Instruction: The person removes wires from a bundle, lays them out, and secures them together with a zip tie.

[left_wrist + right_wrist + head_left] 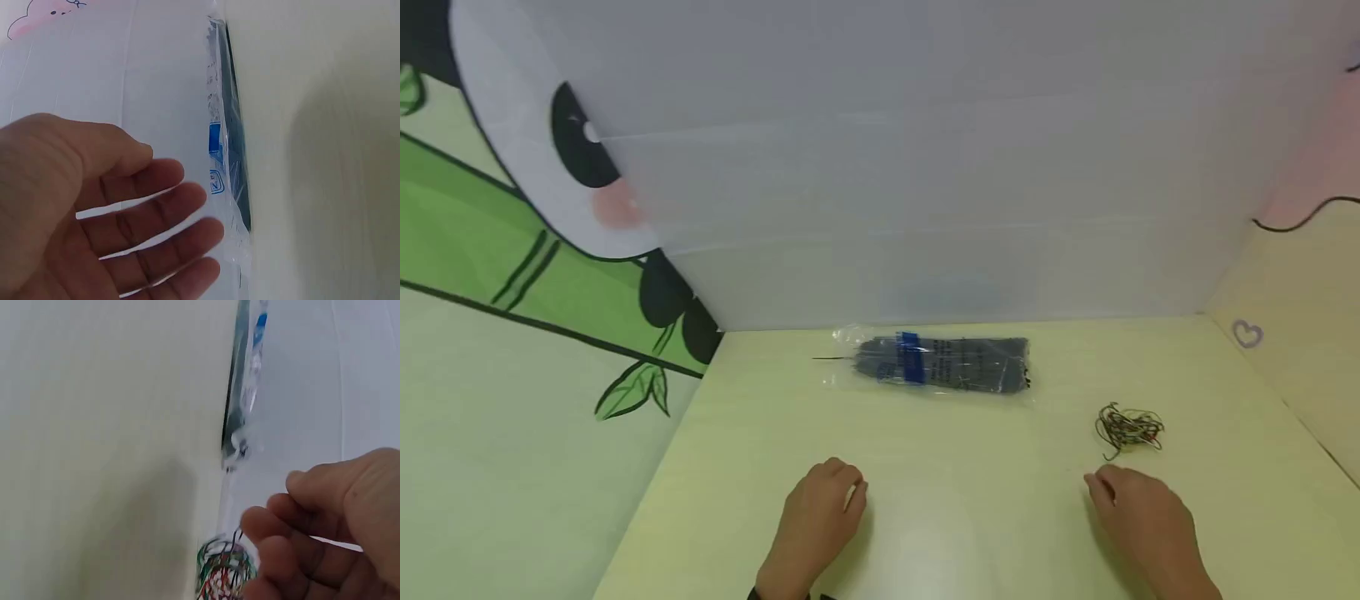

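Observation:
A clear plastic bag of black cable ties (973,364) with a blue band lies near the back of the table, one thin tie sticking out at its left end. To its right and closer to me is a tangle of thin wires (1129,427); the right wrist view shows green, red and dark strands. My left hand (822,521) hovers in front of the bag, fingers loosely bent and holding nothing. Just in front of the wires is my right hand (1146,525), its fingers loosely curled around nothing. In the right wrist view its fingers partly cover the wires (222,572).
The pale yellow table (925,467) meets a white back panel (925,208). A side panel with a cartoon panda and green bamboo (512,217) stands on the left. Another panel (1292,325) with a small purple heart closes the right side.

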`<move>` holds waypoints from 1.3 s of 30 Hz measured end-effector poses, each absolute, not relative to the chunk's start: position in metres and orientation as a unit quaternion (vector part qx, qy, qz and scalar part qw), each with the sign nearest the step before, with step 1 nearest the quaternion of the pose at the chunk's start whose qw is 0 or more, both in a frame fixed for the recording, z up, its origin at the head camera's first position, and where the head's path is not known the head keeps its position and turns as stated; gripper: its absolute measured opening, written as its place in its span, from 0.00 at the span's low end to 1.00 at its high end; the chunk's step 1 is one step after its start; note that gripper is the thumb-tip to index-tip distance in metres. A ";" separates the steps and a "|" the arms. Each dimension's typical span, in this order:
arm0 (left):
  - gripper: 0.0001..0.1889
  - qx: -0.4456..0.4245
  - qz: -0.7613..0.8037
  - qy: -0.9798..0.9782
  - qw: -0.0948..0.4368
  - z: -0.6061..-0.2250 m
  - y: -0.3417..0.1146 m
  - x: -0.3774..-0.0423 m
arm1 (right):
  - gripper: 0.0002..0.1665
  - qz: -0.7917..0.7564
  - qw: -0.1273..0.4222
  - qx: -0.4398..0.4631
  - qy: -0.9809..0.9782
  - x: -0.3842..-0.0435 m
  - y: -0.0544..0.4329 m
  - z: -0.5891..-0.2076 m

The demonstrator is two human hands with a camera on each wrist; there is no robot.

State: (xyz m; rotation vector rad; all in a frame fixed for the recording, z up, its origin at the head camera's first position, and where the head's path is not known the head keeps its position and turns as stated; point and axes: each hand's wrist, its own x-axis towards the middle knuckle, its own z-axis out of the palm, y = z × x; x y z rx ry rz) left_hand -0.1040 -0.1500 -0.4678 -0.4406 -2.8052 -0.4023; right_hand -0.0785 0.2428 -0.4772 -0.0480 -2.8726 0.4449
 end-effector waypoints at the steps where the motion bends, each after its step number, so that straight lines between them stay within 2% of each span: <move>1: 0.03 -0.151 -0.146 -0.967 0.142 -0.466 -0.155 -0.102 | 0.11 0.159 0.126 -0.022 -0.979 -0.088 0.246 -0.473; 4: 0.07 -0.134 -0.150 -0.971 0.132 -0.459 -0.168 -0.097 | 0.08 0.167 0.153 -0.012 -0.974 -0.113 0.254 -0.464; 6: 0.08 -0.127 -0.144 -0.973 0.127 -0.456 -0.174 -0.095 | 0.03 0.162 0.149 0.012 -0.975 -0.124 0.257 -0.460; 8: 0.10 -0.122 -0.141 -0.975 0.123 -0.454 -0.177 -0.095 | 0.10 0.155 0.125 0.041 -0.979 -0.133 0.258 -0.457; 10: 0.12 -0.121 -0.139 -0.976 0.120 -0.452 -0.177 -0.095 | 0.12 0.146 0.093 0.065 -0.983 -0.140 0.256 -0.458; 13: 0.15 -0.127 -0.135 -0.976 0.115 -0.450 -0.176 -0.097 | 0.04 0.140 0.058 0.080 -0.985 -0.148 0.253 -0.461; 14: 0.15 -0.132 -0.134 -0.975 0.116 -0.450 -0.175 -0.098 | 0.04 0.140 0.053 0.081 -0.985 -0.149 0.252 -0.463; 17: 0.16 -0.146 -0.127 -0.974 0.120 -0.452 -0.170 -0.102 | 0.13 0.139 0.056 0.079 -0.986 -0.152 0.250 -0.465; 20: 0.15 -0.165 -0.117 -0.972 0.123 -0.454 -0.164 -0.106 | 0.14 0.138 0.062 0.089 -0.985 -0.149 0.248 -0.464; 26: 0.03 -0.241 -0.119 -0.958 0.101 -0.450 -0.133 -0.122 | 0.05 0.214 0.039 0.144 -0.965 -0.139 0.231 -0.454; 29: 0.04 -0.295 -0.128 -0.944 0.080 -0.450 -0.110 -0.136 | 0.02 0.285 0.002 0.160 -0.945 -0.138 0.223 -0.453; 35: 0.05 -0.375 -0.170 -0.911 0.030 -0.459 -0.059 -0.159 | 0.13 0.351 -0.059 0.168 -0.919 -0.135 0.212 -0.465; 39: 0.07 -0.437 -0.162 -0.882 0.063 -0.461 -0.034 -0.159 | 0.14 0.368 -0.083 0.171 -0.910 -0.132 0.207 -0.473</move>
